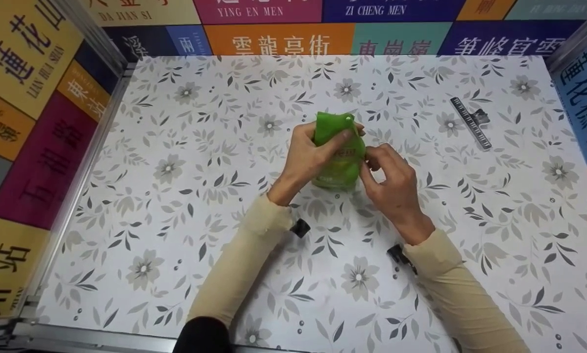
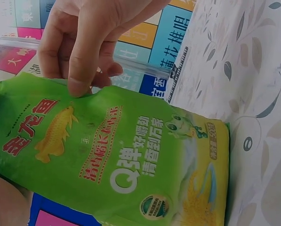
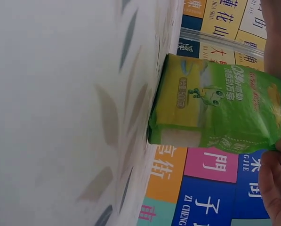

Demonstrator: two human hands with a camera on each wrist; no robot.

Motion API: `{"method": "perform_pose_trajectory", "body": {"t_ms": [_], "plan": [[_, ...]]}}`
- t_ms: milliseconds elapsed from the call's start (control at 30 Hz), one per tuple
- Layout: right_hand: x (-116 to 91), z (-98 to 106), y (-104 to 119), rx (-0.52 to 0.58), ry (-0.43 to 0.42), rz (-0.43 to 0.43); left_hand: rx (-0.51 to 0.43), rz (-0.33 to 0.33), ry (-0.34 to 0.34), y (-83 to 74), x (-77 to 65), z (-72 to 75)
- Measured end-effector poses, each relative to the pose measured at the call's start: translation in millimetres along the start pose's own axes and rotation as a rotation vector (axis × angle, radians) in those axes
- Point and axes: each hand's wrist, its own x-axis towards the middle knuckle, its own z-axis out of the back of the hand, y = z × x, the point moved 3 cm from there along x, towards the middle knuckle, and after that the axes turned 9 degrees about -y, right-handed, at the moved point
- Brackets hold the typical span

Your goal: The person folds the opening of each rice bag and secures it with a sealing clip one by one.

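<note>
Bag (image 1: 340, 164) in green and yellow, bearing printed red and white characters, standing near the centre of the head view, its base on the floral tabletop (image 1: 283, 264). Left hand (image 1: 313, 154) grasping its upper part, thumb across the front; right hand (image 1: 394, 179) pinching its right edge. Dark strip (image 1: 465, 117) with pale markings and black clip (image 1: 480, 116), upper right of the frame.

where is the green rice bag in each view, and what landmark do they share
Head: green rice bag just right of centre.
Left wrist: sideways across the left and middle, cut off at the left edge.
Right wrist: at the right, mid-height, cut off by the right edge.
Shared landmark: leaf-patterned table cover.
</note>
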Motion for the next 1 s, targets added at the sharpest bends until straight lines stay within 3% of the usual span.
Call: {"method": "perform_pose_trajectory", "body": {"t_ms": [400, 800, 1000], "plan": [[2.0, -1.1, 5.0, -0.046, 0.019, 0.054, -0.056, -0.017, 0.032, -1.7, -0.4, -1.6], [3.5, 3.1, -1.3, 0.185, 0.059, -0.127, -0.032, -0.014, 0.049, -1.5, -0.6, -1.9], [6.6, 2.0, -2.9, 0.231, 0.046, -0.204, -0.022, 0.021, 0.045, -3.0, -2.4, -1.5]]}}
